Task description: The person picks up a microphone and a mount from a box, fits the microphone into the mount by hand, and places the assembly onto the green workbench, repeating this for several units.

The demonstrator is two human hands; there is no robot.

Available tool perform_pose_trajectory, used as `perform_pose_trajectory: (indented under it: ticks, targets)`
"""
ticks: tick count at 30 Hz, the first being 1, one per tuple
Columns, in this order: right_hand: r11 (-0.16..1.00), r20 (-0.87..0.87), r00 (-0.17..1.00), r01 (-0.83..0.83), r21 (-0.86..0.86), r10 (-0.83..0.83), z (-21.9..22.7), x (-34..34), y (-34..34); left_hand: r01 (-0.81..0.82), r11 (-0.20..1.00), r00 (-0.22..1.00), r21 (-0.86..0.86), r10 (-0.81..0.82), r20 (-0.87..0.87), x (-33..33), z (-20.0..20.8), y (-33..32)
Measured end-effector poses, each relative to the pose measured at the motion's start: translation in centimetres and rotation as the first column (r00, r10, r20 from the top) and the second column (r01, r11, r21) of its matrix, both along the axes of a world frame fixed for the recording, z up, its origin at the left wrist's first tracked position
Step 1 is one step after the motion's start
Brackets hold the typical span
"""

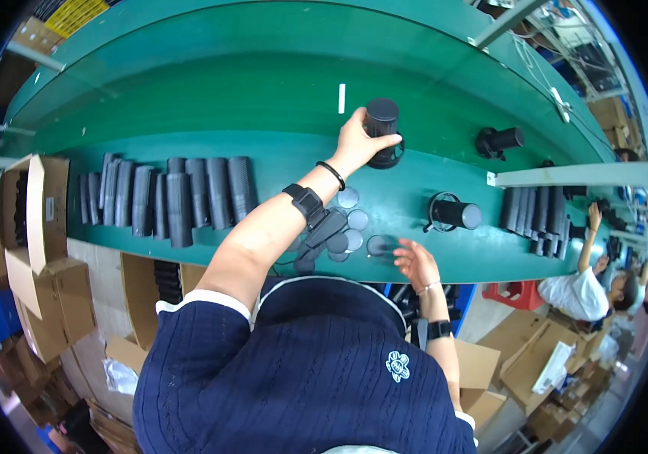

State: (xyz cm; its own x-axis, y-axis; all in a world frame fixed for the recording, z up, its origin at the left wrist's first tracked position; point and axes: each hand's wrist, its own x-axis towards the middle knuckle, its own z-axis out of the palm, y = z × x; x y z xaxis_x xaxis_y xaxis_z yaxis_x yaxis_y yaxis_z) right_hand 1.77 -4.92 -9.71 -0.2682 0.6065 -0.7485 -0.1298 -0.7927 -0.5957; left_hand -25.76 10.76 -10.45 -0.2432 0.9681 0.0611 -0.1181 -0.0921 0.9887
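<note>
My left hand [360, 142] is stretched far over the green bench, its thumb and fingers wrapped round a black cylinder [382, 115] with a flat round top. The cylinder stands upright over a dark ring-shaped holder [390, 156]. Close to the bench's near edge, my right hand [417, 265] has its fingers apart and nothing in them. Just left of its fingertips lies a dark round disc [377, 246]. Several more grey and black discs [356, 220] are scattered beneath my left forearm, beside a dark oblong tool [325, 229] that the forearm partly covers.
Rows of black tubes [179, 208] lie at the left, more tubes [532, 212] at the right. Other black cylinders stand in holders, one [462, 215] right of centre, another [506, 138] farther back. Cardboard boxes [55, 303] flank me. A co-worker [577, 291] works at the far right.
</note>
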Motion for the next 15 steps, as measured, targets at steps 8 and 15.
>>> perform_pose_trajectory:
  ticks: [8,15]
  targets:
    - [0.973,0.362,0.913,0.122,0.197,-0.188,0.2,6.9,-1.8,-0.174,0.982,0.857,0.077,0.189,-0.479,2.8,-2.3,7.7]
    - [0.540,0.525,0.647,-0.201,0.817,-0.554,5.3,2.8,6.5,-0.385,0.902,0.611,0.196,0.408,-0.678,3.7,-0.5,3.7]
